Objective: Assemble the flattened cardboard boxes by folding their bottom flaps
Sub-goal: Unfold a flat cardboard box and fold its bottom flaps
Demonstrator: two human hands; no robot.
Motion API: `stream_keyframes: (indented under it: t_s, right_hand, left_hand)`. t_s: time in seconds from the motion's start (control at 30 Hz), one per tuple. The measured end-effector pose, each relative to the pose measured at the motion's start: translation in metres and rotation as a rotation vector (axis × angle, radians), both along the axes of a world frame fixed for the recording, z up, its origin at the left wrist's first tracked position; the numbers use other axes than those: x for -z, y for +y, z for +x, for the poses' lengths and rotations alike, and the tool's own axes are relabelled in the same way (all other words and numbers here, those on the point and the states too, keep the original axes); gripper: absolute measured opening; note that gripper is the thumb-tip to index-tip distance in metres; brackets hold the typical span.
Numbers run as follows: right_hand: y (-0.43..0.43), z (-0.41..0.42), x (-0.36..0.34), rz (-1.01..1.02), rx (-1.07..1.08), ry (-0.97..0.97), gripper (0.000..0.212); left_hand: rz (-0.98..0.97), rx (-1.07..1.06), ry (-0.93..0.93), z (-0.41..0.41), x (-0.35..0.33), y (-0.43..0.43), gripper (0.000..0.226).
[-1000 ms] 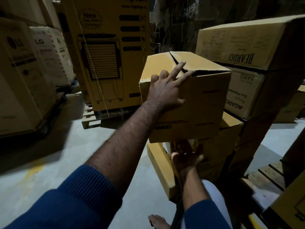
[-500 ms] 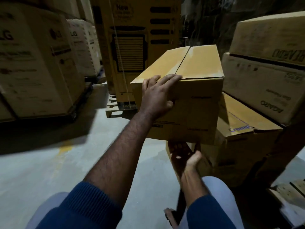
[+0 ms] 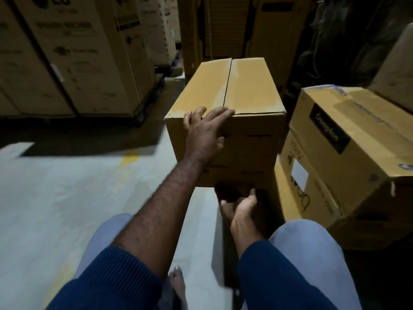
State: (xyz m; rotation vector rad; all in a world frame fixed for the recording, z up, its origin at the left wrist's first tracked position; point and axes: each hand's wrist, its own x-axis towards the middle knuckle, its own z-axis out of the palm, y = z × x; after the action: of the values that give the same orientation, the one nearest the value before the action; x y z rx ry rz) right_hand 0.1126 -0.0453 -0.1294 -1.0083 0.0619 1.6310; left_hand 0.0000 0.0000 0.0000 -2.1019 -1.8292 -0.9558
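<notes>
Head view: the cardboard box (image 3: 250,92) sits centre frame, held up off the floor (image 3: 55,198) in front of the person. It's upright, and its two top flaps are folded shut and meet at a seam running away from the camera.

L hand (image 3: 204,133) is on the box's near upper-left edge. The fingers are fairly straight and a bit spread, laid over the rim onto the top flap, w/ the thumb flat on the front face. It presses, no real curl round anything.

R hand (image 3: 240,206) is under the box at the near bottom edge, palm up w/ the thumb showing. Its fingers go into shadow beneath the box, so can't tell how they lie.

Both arms wear blue sleeves (image 3: 107,280) pushed back from the wrists. Light trousers (image 3: 308,249) show at the knees, and a bare foot (image 3: 177,280) is on the floor between them.

A Crompton carton (image 3: 348,135) is just right of the held box, tilted and stacked on other cartons. LG cartons (image 3: 73,54) stand well apart at far left, and a tall printed carton (image 3: 223,30) stands behind the box. There's a yellow mark (image 3: 130,156) on the grey floor left of the box.
</notes>
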Motion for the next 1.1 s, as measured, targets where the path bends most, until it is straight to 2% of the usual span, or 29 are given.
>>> stream_keyframes:
  t_s: [0.03,0.13,0.27,0.33,0.4,0.57,0.7,0.87,0.93,1.03,1.1]
  right_hand:
    - [0.004,-0.008,0.015,-0.010,-0.004,0.090,0.054]
    - [0.011,-0.027,0.065,-0.112,-0.038,0.094,0.057]
    - [0.016,-0.036,0.128,-0.130,-0.105,0.126,0.082]
    - [0.018,-0.042,0.161,-0.157,-0.150,0.144,0.087]
    - [0.019,-0.048,0.188,-0.188,-0.154,0.185,0.087]
    - [0.026,-0.067,0.235,-0.309,-0.135,0.239,0.070]
    - [0.025,-0.071,0.267,-0.374,-0.129,0.228,0.090]
    - [0.032,-0.080,0.277,-0.454,-0.070,0.217,0.075]
    - [0.033,-0.079,0.271,-0.470,-0.064,0.230,0.076]
    - [0.026,-0.068,0.263,-0.443,-0.083,0.208,0.080]
    - [0.023,-0.055,0.259,-0.462,-0.087,0.155,0.080]
  left_hand:
    - [-0.040,-0.013,0.016,-0.006,0.006,0.001,0.078]
    - [-0.182,-0.047,0.028,-0.027,0.041,0.004,0.078]
    - [-0.344,-0.078,-0.016,-0.048,0.100,0.010,0.081]
    - [-0.417,-0.089,-0.033,-0.058,0.127,0.012,0.082]
    - [-0.450,-0.083,-0.034,-0.065,0.152,0.014,0.082]
    - [-0.544,-0.033,-0.017,-0.073,0.195,0.030,0.085]
    - [-0.635,0.008,-0.034,-0.076,0.225,0.036,0.088]
    - [-0.632,0.053,0.017,-0.069,0.258,0.025,0.091]
    - [-0.660,0.071,0.034,-0.070,0.270,0.017,0.085]
    - [-0.872,0.147,0.070,-0.072,0.295,0.000,0.069]
    - [-1.013,0.194,0.111,-0.073,0.309,-0.013,0.070]
